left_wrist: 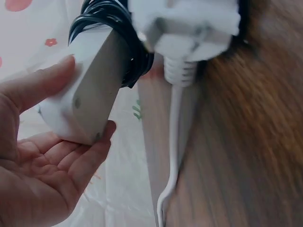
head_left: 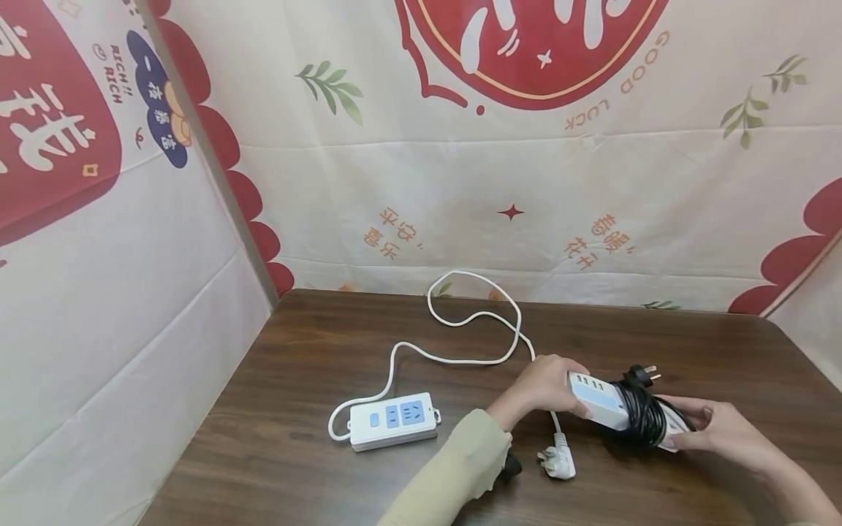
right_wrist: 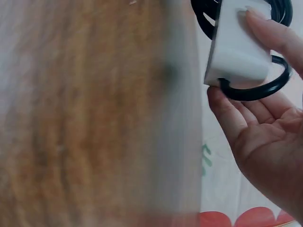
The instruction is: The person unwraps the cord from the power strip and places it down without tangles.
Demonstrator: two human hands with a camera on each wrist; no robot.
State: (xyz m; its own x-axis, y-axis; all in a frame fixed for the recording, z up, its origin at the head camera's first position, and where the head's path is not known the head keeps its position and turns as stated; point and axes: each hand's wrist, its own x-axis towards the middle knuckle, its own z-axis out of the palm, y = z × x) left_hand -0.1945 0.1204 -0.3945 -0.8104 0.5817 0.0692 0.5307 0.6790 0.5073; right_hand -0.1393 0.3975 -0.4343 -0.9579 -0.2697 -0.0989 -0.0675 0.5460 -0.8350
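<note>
Both hands hold a white power strip (head_left: 597,400) by its two ends, with a black cord (head_left: 641,416) wound round its middle. My left hand (head_left: 549,385) grips the end with the USB ports; the left wrist view shows thumb and fingers on opposite sides. At the other end, where the black cord comes out, my right hand (head_left: 726,436) pinches the strip. Its black plug (head_left: 639,376) sticks out beyond the coils. Below my left hand lies a white plug (head_left: 558,460), whose white cord (head_left: 454,361) runs behind that hand.
A second, shorter white power strip (head_left: 395,421) lies on the brown table (head_left: 296,365) to the left, joined to the looping white cord. A black object (head_left: 509,467) is partly hidden by the left sleeve (head_left: 454,467). Printed cloth (head_left: 460,183) hangs behind the table.
</note>
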